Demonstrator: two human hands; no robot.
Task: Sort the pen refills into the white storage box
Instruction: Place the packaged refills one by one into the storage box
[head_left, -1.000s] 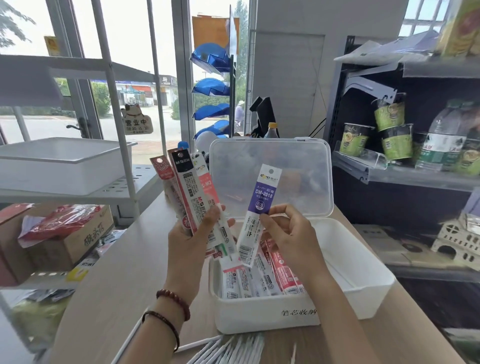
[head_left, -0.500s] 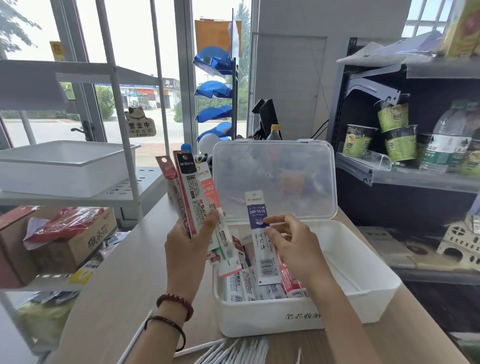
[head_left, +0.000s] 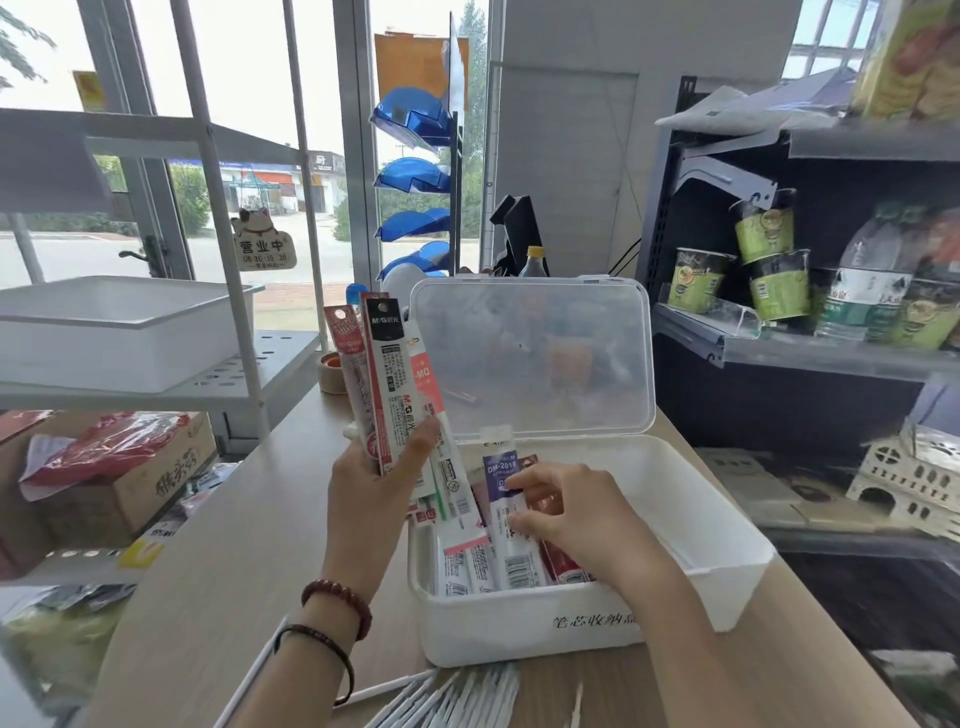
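Left hand (head_left: 374, 499) clamped round a fan of refill packets (head_left: 387, 384), held upright just left of the white storage box (head_left: 727, 587). Right hand (head_left: 571, 512) down inside the box, fingers curled, pinching a purple-labelled packet (head_left: 500, 470) that leans on other packets (head_left: 457, 571) there. Lid (head_left: 530, 358) stands open. Box sits on wooden table (head_left: 234, 545); loose white refills (head_left: 467, 696) at near edge.

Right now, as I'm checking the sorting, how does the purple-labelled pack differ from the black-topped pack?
The purple-labelled pack leans inside the white storage box, held by the right hand; the black-topped pack stands upright outside it, gripped in the left hand. The purple-labelled pack is white with purple; the black-topped pack is red-edged. Both are long, narrow packets.
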